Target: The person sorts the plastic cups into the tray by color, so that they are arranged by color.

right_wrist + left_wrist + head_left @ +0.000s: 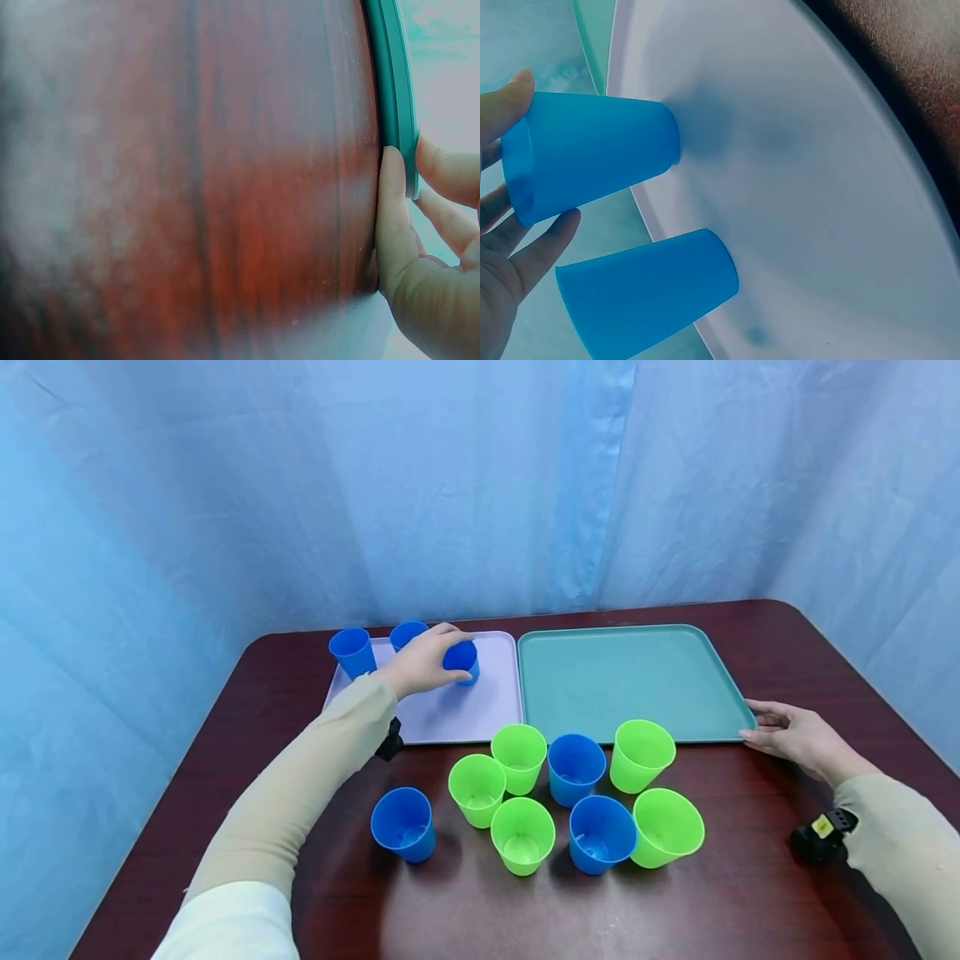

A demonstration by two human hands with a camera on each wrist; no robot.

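From the head camera, your left hand [420, 662] curls its fingers round a blue cup [462, 661] standing on the lavender tray [480, 710], with two more blue cups [352, 652] at the tray's far left edge. Your right hand [795, 737] rests with relaxed fingers against the teal tray [622, 681], which bears nothing. On the table [750, 893] in front, three blue and five green cups [521, 835] remain loose, so the sorting looks less than half done.

At the left wrist, your fingers [510, 105] grip the rim of the cup, its base touching the tray; a second blue cup [649, 296] stands just beside.

At the right wrist, your straight fingertips [394, 195] touch the teal tray's corner, holding nothing.
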